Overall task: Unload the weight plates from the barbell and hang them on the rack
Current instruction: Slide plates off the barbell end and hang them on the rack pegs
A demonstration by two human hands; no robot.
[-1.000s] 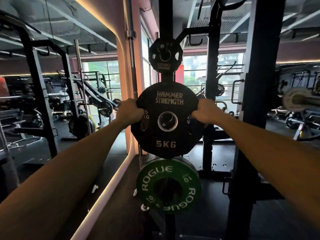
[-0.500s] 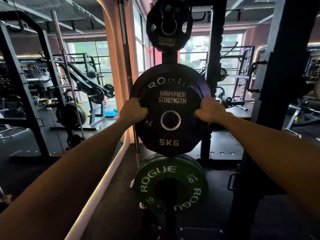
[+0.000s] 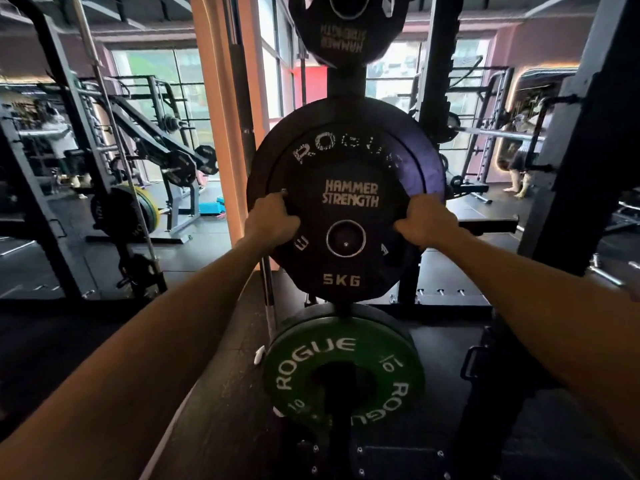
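A black 5 kg Hammer Strength plate [image 3: 349,268] is held upright at chest height against the rack post. My left hand [image 3: 272,221] grips its left grip slot and my right hand [image 3: 424,221] grips its right edge. The rack peg's end shows inside the plate's centre hole. Directly behind it hangs a larger black Rogue plate [image 3: 420,161]. Higher on the same post hangs another black Hammer Strength plate [image 3: 346,39], upside down. Below hangs a green Rogue 10 plate [image 3: 343,372].
A thick black rack upright [image 3: 585,157] stands close on the right. An orange pillar [image 3: 221,126] and a leaning barbell [image 3: 114,133] are to the left. Other machines and two people fill the background. Dark rubber flooring [image 3: 214,427] lies below.
The 5 kg plate has moved forward onto the peg in front of the large Rogue plate. The camera has come closer and tilted down. Both hands keep their grip.
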